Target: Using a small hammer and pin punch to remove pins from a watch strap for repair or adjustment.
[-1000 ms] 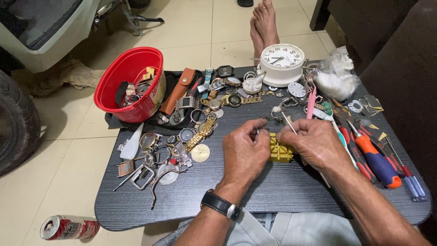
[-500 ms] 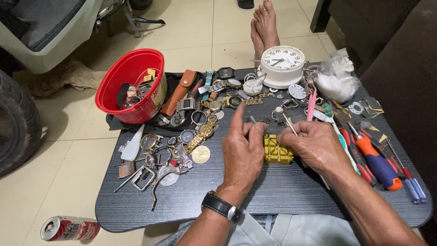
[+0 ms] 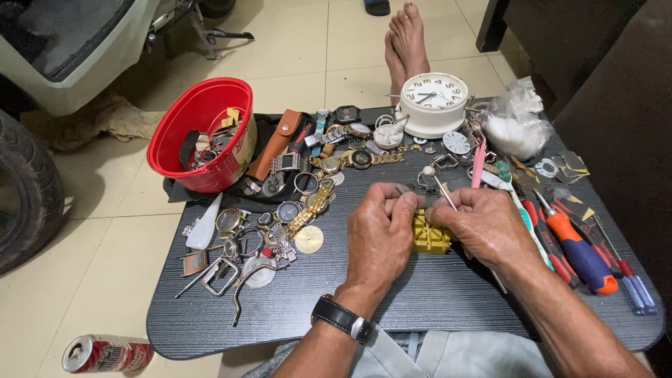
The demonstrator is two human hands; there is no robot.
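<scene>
Black worktop [image 3: 420, 308] on tiled floor, crowded with watch parts. Yellow holder block [image 3: 430, 238] mid-worktop, between both hands, touching each. Left hand [image 3: 378, 234] curled, fingertips pressed together over block's left edge. Right hand [image 3: 483, 224] pinching thin pin tool [image 3: 442, 190], shaft angled toward far-left corner, equally near.

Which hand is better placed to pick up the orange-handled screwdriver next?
Probably the right hand: the orange-handled screwdriver lies just to its right, though it holds a thin tool. The left hand sits beyond the yellow block.
</scene>
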